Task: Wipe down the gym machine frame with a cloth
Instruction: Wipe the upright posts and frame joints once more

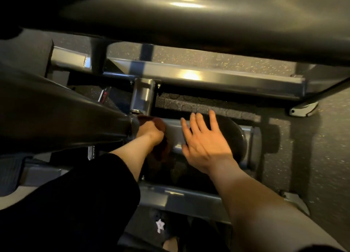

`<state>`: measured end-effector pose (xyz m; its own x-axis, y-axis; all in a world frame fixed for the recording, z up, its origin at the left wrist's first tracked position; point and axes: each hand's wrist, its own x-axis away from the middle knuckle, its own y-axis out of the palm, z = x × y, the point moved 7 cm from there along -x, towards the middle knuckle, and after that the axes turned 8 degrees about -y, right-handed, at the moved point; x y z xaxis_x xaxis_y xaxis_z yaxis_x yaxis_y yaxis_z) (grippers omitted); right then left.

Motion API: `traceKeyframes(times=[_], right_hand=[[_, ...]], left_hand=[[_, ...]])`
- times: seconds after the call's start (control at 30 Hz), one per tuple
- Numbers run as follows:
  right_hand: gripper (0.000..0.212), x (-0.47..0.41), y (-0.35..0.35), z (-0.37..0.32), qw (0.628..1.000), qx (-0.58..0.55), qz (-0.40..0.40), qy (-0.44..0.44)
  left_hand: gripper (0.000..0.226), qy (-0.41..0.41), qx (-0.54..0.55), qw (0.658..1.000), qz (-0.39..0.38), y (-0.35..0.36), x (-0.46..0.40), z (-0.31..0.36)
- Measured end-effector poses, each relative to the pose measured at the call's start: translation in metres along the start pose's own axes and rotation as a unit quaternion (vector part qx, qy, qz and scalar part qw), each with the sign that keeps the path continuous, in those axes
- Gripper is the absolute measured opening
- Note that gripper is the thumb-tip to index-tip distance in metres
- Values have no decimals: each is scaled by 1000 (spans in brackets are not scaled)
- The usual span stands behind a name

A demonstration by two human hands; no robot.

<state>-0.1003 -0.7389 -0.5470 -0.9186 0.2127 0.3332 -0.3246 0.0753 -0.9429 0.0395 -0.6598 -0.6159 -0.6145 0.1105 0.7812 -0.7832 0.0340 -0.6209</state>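
From the head view, the left hand [149, 131] gripped a dark reddish-brown cloth [159, 125], fingers curled round it, and pressed it against the low grey steel frame bar [174, 132] right where that bar met the bolted upright post [143, 96]. The right hand [204, 140] was spread flat with straight fingers and held nothing; whether it rested on the black rounded pad [233, 134] beside it or hovered just above could not be told.

The likeliest trouble, as I judged it, was the tight corner: the big dark slanted tube [62, 117] crossed directly over the left wrist, and the nuts on the post sat just beside the knuckles, so a hasty stroke could scrape skin or snag the cloth. The loose tail of cloth hanging under the wrist might also catch on the joint. Dim light would make missed patches hard to spot.

Around them lay speckled rubber floor [312, 157], a farther grey crossbar [208, 75] and a nearer one [181, 197] toward the person's black sleeve [79, 204]. A broad dark overhead member [208, 21] shut off the upper frame.
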Motion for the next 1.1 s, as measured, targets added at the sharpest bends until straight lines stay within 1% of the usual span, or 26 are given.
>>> traceKeyframes(times=[0.07,0.1,0.17,0.2,0.23,0.27,0.3,0.33,0.4,0.43,0.47,0.5,0.53,0.57,0.6,0.67,0.73,0.77,0.8,0.83,0.87,0.93,1.0,1.07,1.1], right_hand=[[80,4,-8,0,998,-55,14,-6],[84,6,-16,2,996,-88,32,-5],[85,11,-31,9,979,-190,76,10],[80,13,-38,14,954,-288,81,26],[74,18,-44,18,911,-403,75,51],[68,25,-50,20,857,-506,60,82],[61,34,-57,21,807,-577,54,108],[56,48,-68,21,767,-625,73,125],[51,72,-92,25,698,-689,123,150],[51,87,-106,25,676,-708,134,157],[51,101,-119,23,663,-717,142,159],[49,117,-135,21,661,-719,151,154],[47,126,-141,23,662,-716,161,153],[44,138,-153,19,664,-714,171,144],[42,148,-163,14,668,-710,177,135],[40,163,-183,-4,680,-700,186,118],[41,168,-199,-30,682,-696,195,109],[42,168,-208,-44,686,-692,201,99],[42,167,-214,-56,692,-686,208,88],[43,165,-225,-74,703,-677,209,64],[43,162,-231,-90,716,-666,203,44],[47,157,-241,-123,744,-641,188,2],[49,153,-240,-153,764,-626,155,-29],[45,151,-233,-169,766,-628,132,-30],[40,150,-229,-170,766,-628,134,-16]], left_hand=[[20,50,138,989,-14,-8,28,23],[14,69,212,974,-34,-11,44,33],[15,65,318,941,-93,-14,78,44],[16,58,342,931,-115,-16,94,46],[19,54,341,930,-123,-17,108,46],[26,56,318,938,-125,-20,124,46],[29,65,279,949,-128,-23,141,46],[29,80,249,956,-130,-27,166,45],[22,126,254,949,-136,-37,203,49],[15,151,274,940,-137,-45,222,47],[9,175,287,932,-140,-54,245,42],[8,202,293,924,-140,-62,268,34],[12,231,286,921,-130,-68,279,30],[17,258,275,922,-89,-78,293,17],[21,281,258,924,-24,-90,305,1],[24,286,232,921,125,-113,328,-39],[26,291,175,906,253,-122,352,-72],[27,310,131,893,299,-120,367,-79],[27,332,101,878,330,-114,379,-82],[26,345,92,861,361,-113,394,-89],[22,340,105,851,386,-112,404,-96],[16,308,162,839,418,-117,418,-118],[17,302,173,824,447,-118,428,-140],[17,277,141,811,496,-116,433,-161],[20,243,144,815,507,-115,431,-173]])
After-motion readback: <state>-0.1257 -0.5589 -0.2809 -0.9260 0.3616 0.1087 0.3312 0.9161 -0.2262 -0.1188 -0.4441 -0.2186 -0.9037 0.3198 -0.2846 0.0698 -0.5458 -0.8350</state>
